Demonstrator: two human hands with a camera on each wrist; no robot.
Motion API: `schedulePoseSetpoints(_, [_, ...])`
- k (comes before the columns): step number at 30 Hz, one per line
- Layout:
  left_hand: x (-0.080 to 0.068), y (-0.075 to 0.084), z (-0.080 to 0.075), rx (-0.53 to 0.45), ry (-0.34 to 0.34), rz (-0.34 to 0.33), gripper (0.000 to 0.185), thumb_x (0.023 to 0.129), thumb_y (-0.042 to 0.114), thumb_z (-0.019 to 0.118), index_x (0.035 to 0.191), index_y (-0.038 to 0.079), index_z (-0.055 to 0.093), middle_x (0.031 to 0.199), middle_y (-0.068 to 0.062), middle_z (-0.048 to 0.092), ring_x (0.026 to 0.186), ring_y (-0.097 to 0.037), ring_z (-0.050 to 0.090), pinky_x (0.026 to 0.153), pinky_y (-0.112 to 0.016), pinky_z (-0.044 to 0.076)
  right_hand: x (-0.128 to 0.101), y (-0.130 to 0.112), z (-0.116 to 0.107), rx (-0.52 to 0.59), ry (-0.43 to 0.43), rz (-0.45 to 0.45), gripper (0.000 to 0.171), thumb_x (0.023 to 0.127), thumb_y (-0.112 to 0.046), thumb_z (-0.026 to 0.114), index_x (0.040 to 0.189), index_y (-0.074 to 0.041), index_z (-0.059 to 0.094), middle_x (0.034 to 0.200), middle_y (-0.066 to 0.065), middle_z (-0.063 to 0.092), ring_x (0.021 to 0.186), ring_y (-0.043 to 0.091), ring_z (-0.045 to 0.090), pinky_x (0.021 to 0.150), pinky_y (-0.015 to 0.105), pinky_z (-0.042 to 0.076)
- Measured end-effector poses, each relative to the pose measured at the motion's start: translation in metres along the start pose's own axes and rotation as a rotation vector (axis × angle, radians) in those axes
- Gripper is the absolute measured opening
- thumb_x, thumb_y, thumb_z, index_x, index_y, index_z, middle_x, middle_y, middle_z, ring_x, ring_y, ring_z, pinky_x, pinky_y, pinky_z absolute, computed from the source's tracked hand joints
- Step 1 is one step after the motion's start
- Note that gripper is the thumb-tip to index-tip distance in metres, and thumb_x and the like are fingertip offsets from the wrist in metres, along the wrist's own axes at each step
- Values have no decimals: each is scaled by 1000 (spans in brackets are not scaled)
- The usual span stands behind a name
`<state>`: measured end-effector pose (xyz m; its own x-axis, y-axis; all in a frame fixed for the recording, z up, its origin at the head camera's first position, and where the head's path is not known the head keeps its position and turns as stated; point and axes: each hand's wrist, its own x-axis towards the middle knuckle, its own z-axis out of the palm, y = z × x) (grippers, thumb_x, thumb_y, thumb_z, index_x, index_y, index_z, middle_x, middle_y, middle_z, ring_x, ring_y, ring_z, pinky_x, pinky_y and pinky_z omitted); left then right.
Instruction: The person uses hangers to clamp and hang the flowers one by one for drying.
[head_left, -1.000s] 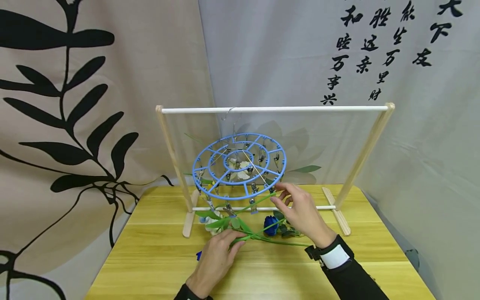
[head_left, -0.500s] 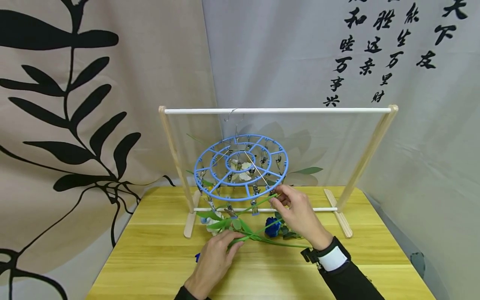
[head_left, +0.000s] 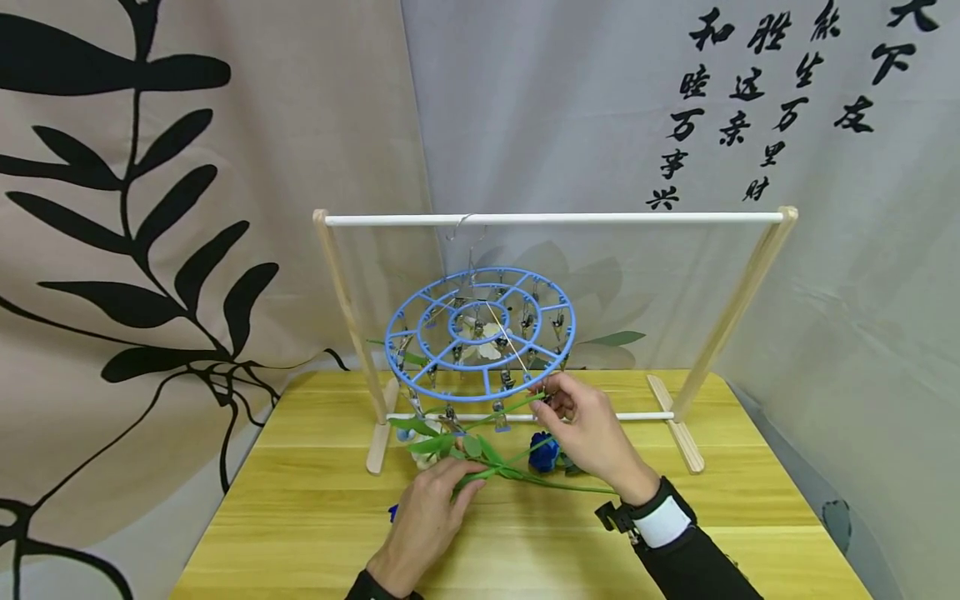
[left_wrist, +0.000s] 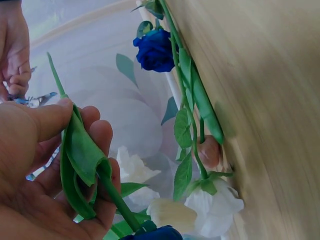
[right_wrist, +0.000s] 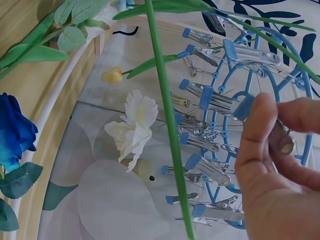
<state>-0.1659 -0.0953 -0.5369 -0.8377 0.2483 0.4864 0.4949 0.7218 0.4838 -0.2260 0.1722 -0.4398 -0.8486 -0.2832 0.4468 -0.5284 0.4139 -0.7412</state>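
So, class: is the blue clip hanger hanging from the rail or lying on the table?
Hanging: the hanger hangs by its hook from the rail, above the table.

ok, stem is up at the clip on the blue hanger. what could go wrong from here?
1. The right hand pinches one clip at the rim of the blue hanger, which hangs from a single hook; pressure may tilt or swing it.
2. The left hand holds the green stem low, so its long free length could miss the clip.
3. The blue rose and other stems lie just below; a dropped stem may tangle with them.

Staged room: printed backdrop cloths (head_left: 225,167) behind a wooden table (head_left: 315,517).
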Motion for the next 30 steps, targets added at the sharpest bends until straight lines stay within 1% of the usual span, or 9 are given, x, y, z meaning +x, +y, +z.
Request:
schedulePoseSetpoints(4, [1, 0, -2, -1, 10, 3, 18, 104, 17, 90, 121, 18, 87, 116, -2, 87, 103, -18, 85, 84, -32, 71, -3, 0, 1, 92, -39, 29, 19, 112, -8, 79, 130, -6, 75, 100, 7, 84, 80, 8, 80, 73, 28, 69])
schedulePoseSetpoints(6, [1, 0, -3, 0, 15, 1, 18, 103, 19, 91, 121, 19, 87, 116, -1, 87, 103, -18, 85, 85, -32, 71, -4, 0, 1, 149, -62, 41, 21, 113, -9, 78, 133, -5, 74, 105, 10, 85, 86, 9, 84, 80, 33, 73])
schedulePoseSetpoints(9, [2, 0, -4, -3, 21, -11, 19, 103, 20, 91, 121, 19, 87, 117, -2, 87, 104, -19, 86, 87, -34, 72, -5, -1, 0, 231, -92, 49, 23, 115, -8, 74, 137, -4, 73, 114, 18, 85, 93, 12, 87, 86, 38, 75])
schedulePoseSetpoints(12, [4, -1, -5, -7, 21, -29, 19, 103, 21, 90, 122, 19, 87, 121, -2, 87, 109, -21, 86, 91, -39, 72, -6, -3, -2, 281, -114, 45, 22, 116, -7, 73, 137, -2, 73, 121, 25, 84, 97, 15, 89, 89, 37, 74])
schedulePoseSetpoints(15, [5, -1, -7, -11, 23, -45, 19, 103, 20, 91, 122, 20, 87, 123, -2, 87, 112, -21, 86, 93, -41, 72, -7, -3, -3, 273, -118, 24, 21, 116, -7, 73, 136, -1, 73, 127, 25, 83, 98, 15, 88, 89, 34, 74])
schedulePoseSetpoints(18, [6, -2, -8, -19, 22, -48, 19, 103, 20, 91, 122, 20, 87, 123, -1, 87, 112, -20, 86, 92, -41, 72, -8, -3, -4, 248, -112, 3, 20, 116, -8, 73, 135, -2, 74, 130, 21, 83, 98, 15, 87, 89, 35, 74])
schedulePoseSetpoints(20, [6, -2, -9, -23, 20, -48, 19, 103, 20, 91, 122, 21, 87, 123, -1, 87, 111, -20, 85, 92, -41, 72, -9, -3, -5, 250, -111, -9, 21, 117, -8, 71, 136, -2, 74, 128, 19, 84, 98, 19, 88, 90, 37, 74])
schedulePoseSetpoints(24, [6, -2, -10, -16, 18, -49, 19, 104, 22, 90, 123, 21, 87, 125, -2, 87, 114, -21, 85, 94, -41, 72, -10, -2, -6, 298, -110, -30, 21, 119, -5, 65, 139, 0, 73, 121, 23, 84, 99, 27, 88, 91, 39, 74])
schedulePoseSetpoints(30, [5, -3, -12, -5, 15, -59, 19, 104, 23, 90, 123, 21, 87, 127, -3, 87, 116, -24, 85, 95, -44, 72, -12, -1, -8, 332, -105, -32, 25, 122, -6, 60, 143, 2, 70, 125, 27, 80, 100, 18, 87, 92, 39, 74])
